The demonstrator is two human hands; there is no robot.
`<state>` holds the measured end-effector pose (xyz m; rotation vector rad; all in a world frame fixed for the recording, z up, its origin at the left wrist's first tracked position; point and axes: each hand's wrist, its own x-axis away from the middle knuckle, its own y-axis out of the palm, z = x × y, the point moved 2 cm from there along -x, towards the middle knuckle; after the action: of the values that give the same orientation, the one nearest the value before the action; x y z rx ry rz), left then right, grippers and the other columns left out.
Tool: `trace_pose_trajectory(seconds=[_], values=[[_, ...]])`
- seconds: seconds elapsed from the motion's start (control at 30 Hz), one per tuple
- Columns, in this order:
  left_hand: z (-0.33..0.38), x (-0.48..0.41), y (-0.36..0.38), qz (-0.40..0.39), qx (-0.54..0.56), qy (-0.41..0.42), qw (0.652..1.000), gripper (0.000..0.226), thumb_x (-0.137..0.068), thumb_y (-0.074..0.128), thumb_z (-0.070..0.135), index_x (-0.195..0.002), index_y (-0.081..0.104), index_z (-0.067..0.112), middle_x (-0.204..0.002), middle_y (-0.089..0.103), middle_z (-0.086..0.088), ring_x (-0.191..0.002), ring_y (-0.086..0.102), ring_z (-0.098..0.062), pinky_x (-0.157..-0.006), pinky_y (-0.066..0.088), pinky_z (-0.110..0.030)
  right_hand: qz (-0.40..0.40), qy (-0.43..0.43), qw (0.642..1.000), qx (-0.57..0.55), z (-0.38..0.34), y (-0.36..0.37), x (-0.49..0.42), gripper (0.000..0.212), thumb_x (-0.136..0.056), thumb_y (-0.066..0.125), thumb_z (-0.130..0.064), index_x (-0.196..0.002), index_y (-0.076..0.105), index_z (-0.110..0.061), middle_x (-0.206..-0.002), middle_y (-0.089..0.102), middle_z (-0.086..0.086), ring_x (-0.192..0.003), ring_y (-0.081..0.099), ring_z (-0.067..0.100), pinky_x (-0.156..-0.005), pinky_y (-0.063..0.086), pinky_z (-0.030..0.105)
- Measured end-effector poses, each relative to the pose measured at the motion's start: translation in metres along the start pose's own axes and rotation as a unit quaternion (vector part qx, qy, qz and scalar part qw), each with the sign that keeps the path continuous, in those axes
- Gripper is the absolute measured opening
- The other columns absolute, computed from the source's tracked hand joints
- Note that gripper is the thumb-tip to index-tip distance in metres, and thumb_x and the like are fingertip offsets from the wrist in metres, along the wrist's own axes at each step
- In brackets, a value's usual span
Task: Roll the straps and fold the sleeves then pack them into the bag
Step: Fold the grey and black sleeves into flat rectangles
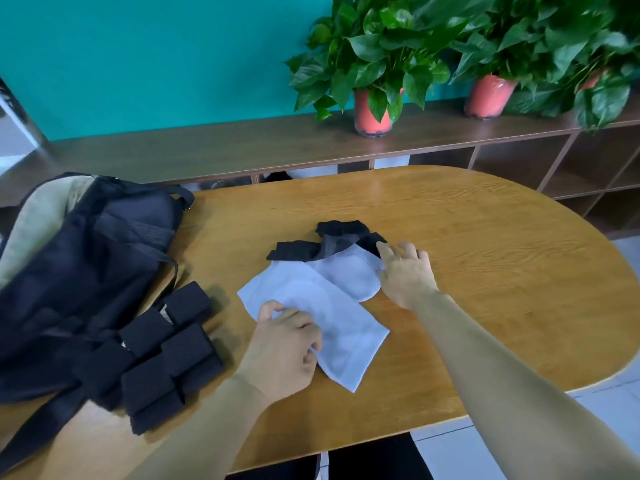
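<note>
Two pale blue-white sleeves with black cuffs lie crossed in the middle of the wooden table. My left hand pinches the near edge of the lower sleeve with curled fingers. My right hand rests on the right edge of the upper sleeve near its black cuff, fingers fairly straight. Several rolled black straps sit bundled at the left front. The black bag lies beside them at the table's left, its tan lining showing at the top.
A brown shelf unit runs behind the table, carrying potted plants in red pots against a teal wall. The table's rounded right end drops off to a tiled floor. Bag straps trail toward the front left corner.
</note>
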<state>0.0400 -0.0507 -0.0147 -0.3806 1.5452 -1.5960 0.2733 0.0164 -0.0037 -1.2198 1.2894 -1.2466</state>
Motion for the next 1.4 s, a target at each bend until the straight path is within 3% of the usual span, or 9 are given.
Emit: trace_pose_trajectory(seconds=[0.13,0.3,0.43,0.57,0.83,1.1,1.2,1.3,1.4], values=[[0.007,-0.014,-0.01,0.009,0.027,-0.069,0.997,0.028,-0.079,0.034,0.037,-0.075,0.061,0.028,-0.091,0.055,0.016,-0.09,0.052,-0.008,-0.096,0.025,-0.033,0.08,-0.089,0.992,-0.043,-0.034,-0.011,0.006,0.056,-0.098,0.036,-0.029,-0.151,0.016,-0.023,-0.158,0.017,0.003,-0.142,0.012,0.023,-0.11,0.018,0.037],[0.01,-0.02,0.001,-0.121,-0.056,-0.162,0.978,0.04,-0.085,0.045,0.063,-0.11,0.053,0.032,-0.116,0.042,0.014,-0.116,0.037,-0.009,-0.101,0.024,-0.032,-0.081,-0.106,0.99,-0.035,-0.054,0.008,-0.004,0.054,-0.101,0.032,-0.03,-0.151,0.011,-0.033,-0.16,-0.002,0.005,-0.145,0.006,0.023,-0.117,0.014,0.04],[0.003,-0.018,-0.005,-0.157,-0.058,-0.172,0.971,0.036,-0.086,0.052,0.055,-0.116,0.047,0.036,-0.124,0.035,0.012,-0.124,0.031,-0.009,-0.106,0.018,-0.037,-0.084,-0.054,0.995,-0.015,-0.037,0.011,-0.014,0.068,-0.096,0.042,-0.009,-0.151,0.01,-0.033,-0.16,-0.005,0.003,-0.146,0.0,0.02,-0.118,0.01,0.037],[-0.005,-0.026,-0.016,-0.252,-0.077,-0.186,0.947,0.032,-0.086,0.055,0.038,-0.116,0.045,0.036,-0.124,0.036,0.011,-0.123,0.033,-0.011,-0.107,0.016,-0.039,-0.086,-0.004,0.996,0.007,-0.019,0.007,-0.021,0.085,-0.088,0.045,0.005,-0.151,0.004,-0.032,-0.16,-0.008,0.002,-0.147,-0.001,0.02,-0.119,0.01,0.037],[0.007,-0.04,-0.024,-0.385,-0.113,-0.163,0.901,0.034,-0.075,0.067,0.03,-0.105,0.052,0.032,-0.115,0.036,0.002,-0.112,0.036,-0.019,-0.103,0.022,-0.042,-0.078,0.043,0.995,0.034,-0.018,0.003,-0.049,0.085,-0.088,0.053,-0.005,-0.151,0.002,-0.029,-0.159,-0.002,0.009,-0.145,0.006,0.026,-0.112,0.023,0.04],[0.005,-0.043,-0.027,-0.381,-0.088,-0.156,0.907,0.032,-0.074,0.067,0.032,-0.101,0.052,0.034,-0.113,0.037,0.004,-0.111,0.038,-0.017,-0.104,0.019,-0.041,-0.04,0.042,0.998,-0.027,-0.017,0.0,-0.056,0.075,-0.091,0.047,-0.005,-0.152,0.008,-0.026,-0.159,0.003,0.012,-0.144,0.009,0.028,-0.114,0.019,0.042],[0.0,-0.045,-0.03,-0.273,-0.043,-0.183,0.944,0.023,-0.079,0.06,0.039,-0.1,0.052,0.037,-0.114,0.041,0.01,-0.115,0.041,-0.011,-0.106,0.014,-0.04,0.053,-0.007,0.995,-0.08,-0.025,-0.007,-0.034,0.063,-0.094,0.041,-0.006,-0.15,0.017,-0.022,-0.158,0.011,0.012,-0.144,0.01,0.028,-0.115,0.016,0.041],[0.001,-0.038,-0.027,-0.191,-0.038,-0.195,0.961,0.053,-0.08,0.054,0.063,-0.123,0.044,0.034,-0.129,0.04,0.013,-0.127,0.033,-0.009,-0.112,0.009,-0.04,0.098,-0.11,0.983,-0.106,-0.046,-0.008,-0.001,0.05,-0.099,0.037,-0.014,-0.148,0.027,-0.019,-0.156,0.022,0.008,-0.143,0.016,0.024,-0.113,0.016,0.036],[0.009,-0.02,-0.014,-0.247,-0.046,-0.194,0.948,0.099,-0.072,0.048,0.08,-0.148,0.017,0.024,-0.157,0.01,0.006,-0.145,0.004,-0.011,-0.117,0.002,-0.043,0.105,-0.203,0.967,-0.117,-0.06,0.003,0.033,0.045,-0.098,0.038,-0.02,-0.143,0.04,-0.014,-0.15,0.035,0.009,-0.14,0.027,0.027,-0.112,0.022,0.038]])
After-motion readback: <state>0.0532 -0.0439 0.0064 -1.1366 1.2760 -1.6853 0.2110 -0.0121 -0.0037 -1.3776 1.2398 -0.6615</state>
